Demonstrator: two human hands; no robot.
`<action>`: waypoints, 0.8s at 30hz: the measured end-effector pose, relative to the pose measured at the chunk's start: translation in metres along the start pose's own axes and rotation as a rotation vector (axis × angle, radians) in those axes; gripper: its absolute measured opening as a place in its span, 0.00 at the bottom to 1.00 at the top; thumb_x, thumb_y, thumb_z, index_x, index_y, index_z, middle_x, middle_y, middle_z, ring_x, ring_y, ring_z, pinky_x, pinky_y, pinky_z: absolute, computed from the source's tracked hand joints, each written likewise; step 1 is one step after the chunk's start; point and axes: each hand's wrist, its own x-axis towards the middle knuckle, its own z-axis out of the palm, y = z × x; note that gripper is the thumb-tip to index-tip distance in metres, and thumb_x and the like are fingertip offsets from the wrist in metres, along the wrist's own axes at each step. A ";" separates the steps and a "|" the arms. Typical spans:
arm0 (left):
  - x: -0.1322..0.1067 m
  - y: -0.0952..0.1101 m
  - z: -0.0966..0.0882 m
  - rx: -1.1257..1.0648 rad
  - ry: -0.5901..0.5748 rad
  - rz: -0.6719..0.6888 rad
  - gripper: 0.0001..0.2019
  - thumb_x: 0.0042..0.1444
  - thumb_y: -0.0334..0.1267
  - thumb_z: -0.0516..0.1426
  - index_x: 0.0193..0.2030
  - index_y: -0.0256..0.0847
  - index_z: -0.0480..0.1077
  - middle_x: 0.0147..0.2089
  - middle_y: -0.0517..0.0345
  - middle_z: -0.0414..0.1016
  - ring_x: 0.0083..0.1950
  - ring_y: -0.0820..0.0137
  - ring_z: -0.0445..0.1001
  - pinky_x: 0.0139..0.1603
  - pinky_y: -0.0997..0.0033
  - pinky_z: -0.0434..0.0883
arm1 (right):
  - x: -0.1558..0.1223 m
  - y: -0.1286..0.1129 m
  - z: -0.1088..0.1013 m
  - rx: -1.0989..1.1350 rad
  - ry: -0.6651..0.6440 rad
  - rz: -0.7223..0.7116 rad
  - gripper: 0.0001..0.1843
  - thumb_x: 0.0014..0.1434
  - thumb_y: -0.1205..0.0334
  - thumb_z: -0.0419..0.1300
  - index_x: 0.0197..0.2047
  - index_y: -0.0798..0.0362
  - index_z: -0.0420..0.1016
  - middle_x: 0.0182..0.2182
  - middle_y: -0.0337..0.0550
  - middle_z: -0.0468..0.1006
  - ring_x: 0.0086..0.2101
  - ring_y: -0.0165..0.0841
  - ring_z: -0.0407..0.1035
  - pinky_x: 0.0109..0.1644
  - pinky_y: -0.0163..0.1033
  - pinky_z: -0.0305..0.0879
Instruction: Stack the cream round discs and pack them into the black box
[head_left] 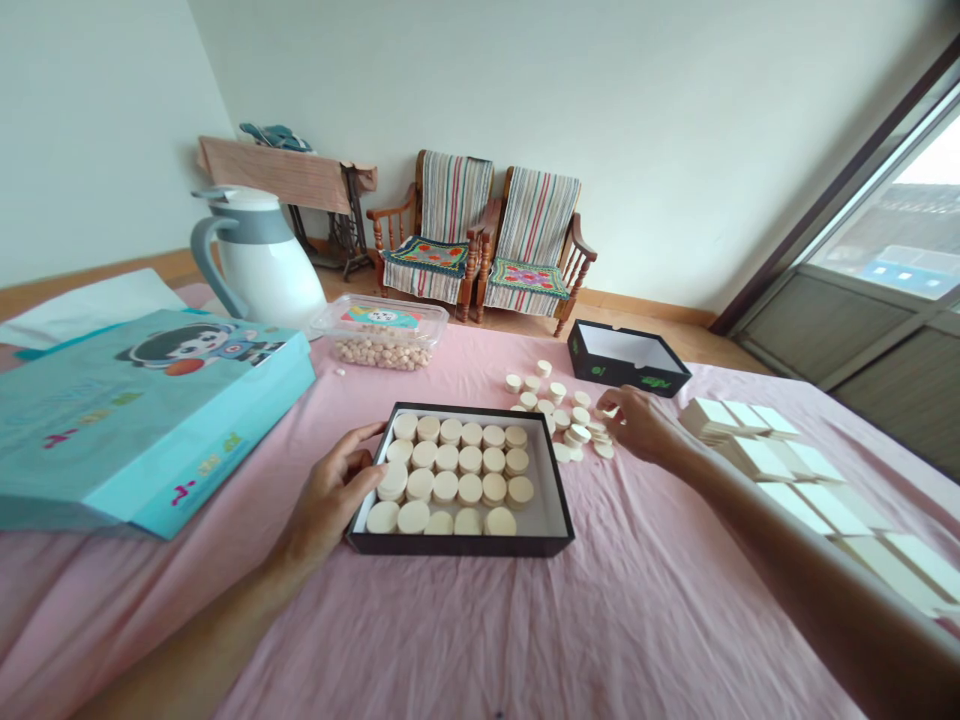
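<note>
A shallow black box with a white inside holds rows of stacked, cream-coloured round discs. My left hand grips the box's left wall, its thumb over the rim by a front-left stack and its other fingers outside. To the right of the box lies a loose heap of the same discs, some piled and some flat on the cloth. My right hand is at the heap's right side with its fingertips pinched on one pale disc, partly hidden by the fingers.
A black lid lies behind the heap. Stacked pale rectangular blocks stand at right. At left are a turquoise box, a white-grey jug and a clear tub of small beads. A pink cloth covers the table.
</note>
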 end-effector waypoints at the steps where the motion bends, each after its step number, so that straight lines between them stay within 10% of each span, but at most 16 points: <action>1: 0.000 0.000 0.000 -0.004 -0.001 -0.001 0.30 0.48 0.42 0.58 0.60 0.37 0.63 0.24 0.63 0.70 0.24 0.69 0.70 0.23 0.74 0.64 | -0.001 0.004 -0.001 -0.004 -0.007 0.010 0.13 0.54 0.69 0.51 0.39 0.59 0.74 0.34 0.51 0.76 0.34 0.35 0.69 0.37 0.35 0.58; 24: 0.001 -0.003 0.000 -0.018 0.005 0.001 0.31 0.48 0.42 0.58 0.60 0.37 0.63 0.24 0.63 0.70 0.23 0.70 0.69 0.22 0.75 0.64 | -0.010 0.004 0.044 -0.318 0.082 -0.123 0.04 0.54 0.69 0.55 0.31 0.55 0.71 0.32 0.48 0.76 0.38 0.39 0.65 0.41 0.43 0.48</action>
